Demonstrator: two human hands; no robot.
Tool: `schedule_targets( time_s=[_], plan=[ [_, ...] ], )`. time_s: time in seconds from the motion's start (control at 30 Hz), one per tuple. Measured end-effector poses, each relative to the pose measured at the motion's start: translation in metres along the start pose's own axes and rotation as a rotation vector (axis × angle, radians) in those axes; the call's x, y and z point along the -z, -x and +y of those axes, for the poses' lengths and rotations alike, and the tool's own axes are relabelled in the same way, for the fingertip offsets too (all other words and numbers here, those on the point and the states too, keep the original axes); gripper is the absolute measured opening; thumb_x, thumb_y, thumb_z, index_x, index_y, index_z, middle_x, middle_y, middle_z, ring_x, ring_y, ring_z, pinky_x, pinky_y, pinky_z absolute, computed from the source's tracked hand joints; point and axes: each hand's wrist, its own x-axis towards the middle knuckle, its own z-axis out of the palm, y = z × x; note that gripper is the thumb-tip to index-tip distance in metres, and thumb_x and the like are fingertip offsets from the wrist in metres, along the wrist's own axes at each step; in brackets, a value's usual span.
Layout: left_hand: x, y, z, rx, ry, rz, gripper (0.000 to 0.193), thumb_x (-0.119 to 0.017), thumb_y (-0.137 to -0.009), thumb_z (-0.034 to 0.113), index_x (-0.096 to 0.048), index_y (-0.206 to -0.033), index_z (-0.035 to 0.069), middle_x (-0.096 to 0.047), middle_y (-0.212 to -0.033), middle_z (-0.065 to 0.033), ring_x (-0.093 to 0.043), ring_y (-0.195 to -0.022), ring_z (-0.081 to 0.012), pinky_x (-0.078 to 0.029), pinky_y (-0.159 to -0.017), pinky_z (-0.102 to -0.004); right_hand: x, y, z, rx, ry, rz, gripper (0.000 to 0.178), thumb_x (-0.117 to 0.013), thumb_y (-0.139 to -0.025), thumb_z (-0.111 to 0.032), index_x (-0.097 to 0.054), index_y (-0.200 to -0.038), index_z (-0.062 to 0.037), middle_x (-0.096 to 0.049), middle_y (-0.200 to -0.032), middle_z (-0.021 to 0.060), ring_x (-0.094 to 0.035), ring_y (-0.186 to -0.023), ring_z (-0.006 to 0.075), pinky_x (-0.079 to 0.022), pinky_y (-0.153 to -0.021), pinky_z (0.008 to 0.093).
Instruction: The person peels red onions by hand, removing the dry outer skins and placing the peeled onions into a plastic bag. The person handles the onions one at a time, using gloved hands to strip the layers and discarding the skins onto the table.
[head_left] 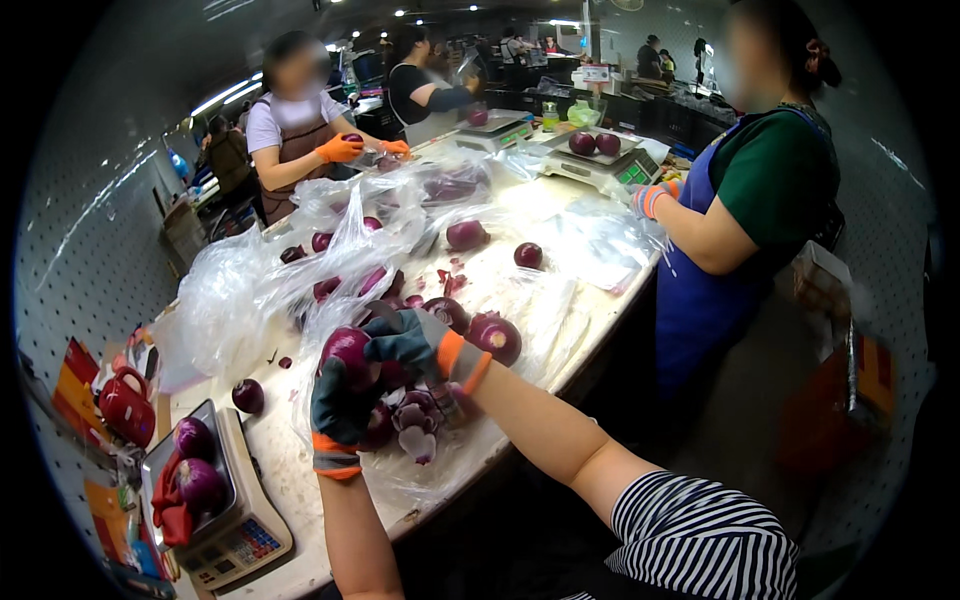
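Note:
In my gloved left hand [338,405] I hold a red onion [347,350] from below, fingers wrapped round its side. My gloved right hand [408,343] closes on the same onion from the right, its fingertips against the skin. Both gloves are dark grey with orange cuffs. Just below my hands lies a heap of loose purple onion skins [416,425]. More red onions [495,338] sit close to my right hand, and another onion [248,396] lies to the left of my left hand.
A scale [235,520] at near left bears two onions and a red cloth [172,500]. Clear plastic bags [240,285] cover much of the table [520,290]. Co-workers stand across and to the right, by more scales [600,165].

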Motion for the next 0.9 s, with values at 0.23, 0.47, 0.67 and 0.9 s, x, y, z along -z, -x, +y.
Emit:
schedule_targets(
  time_s=[0.23, 0.47, 0.67, 0.9],
  plan=[
    [-0.027, 0.003, 0.01, 0.108, 0.22, -0.206, 0.05, -0.051, -0.092, 0.026, -0.037, -0.134, 0.005, -0.046, -0.131, -0.0107, -0.043, -0.122, -0.0239, -0.03, -0.108, -0.0408, 0.014, 0.002, -0.005, -0.025, 0.09, -0.116, 0.031, -0.067, -0.079, -0.015, -0.064, -0.107, -0.0018, -0.066, -0.089, 0.0031, -0.059, -0.082, 0.0109, -0.046, -0.073, 0.0236],
    [-0.005, -0.005, -0.015, 0.074, 0.061, -0.011, 0.063, -0.053, -0.087, 0.042, -0.036, -0.133, 0.002, -0.047, -0.128, -0.0118, -0.044, -0.121, -0.0258, -0.028, -0.107, -0.0435, 0.021, -0.001, 0.006, -0.128, 0.162, -0.134, 0.032, -0.063, -0.075, -0.01, -0.064, -0.106, -0.0016, -0.065, -0.092, 0.0026, -0.058, -0.085, 0.0106, -0.045, -0.076, 0.0244],
    [-0.009, -0.002, -0.008, -0.047, -0.044, 0.005, 0.055, -0.056, -0.086, 0.036, -0.043, -0.128, 0.003, -0.051, -0.123, -0.0117, -0.048, -0.116, -0.0253, -0.034, -0.103, -0.0436, 0.002, 0.004, -0.006, 0.021, 0.144, -0.073, 0.028, -0.06, -0.072, -0.011, -0.067, -0.097, -0.0018, -0.062, -0.074, 0.0002, -0.054, -0.069, 0.009, -0.046, -0.064, 0.0255],
    [-0.004, -0.002, -0.013, -0.026, -0.038, 0.037, 0.056, -0.058, -0.086, 0.036, -0.043, -0.128, 0.004, -0.051, -0.124, -0.011, -0.048, -0.116, -0.0255, -0.038, -0.1, -0.0448, -0.001, 0.008, -0.011, -0.011, 0.199, -0.041, 0.026, -0.059, -0.071, -0.008, -0.065, -0.096, -0.0019, -0.06, -0.072, -0.0001, -0.052, -0.062, 0.0098, -0.045, -0.058, 0.025]
  ],
)
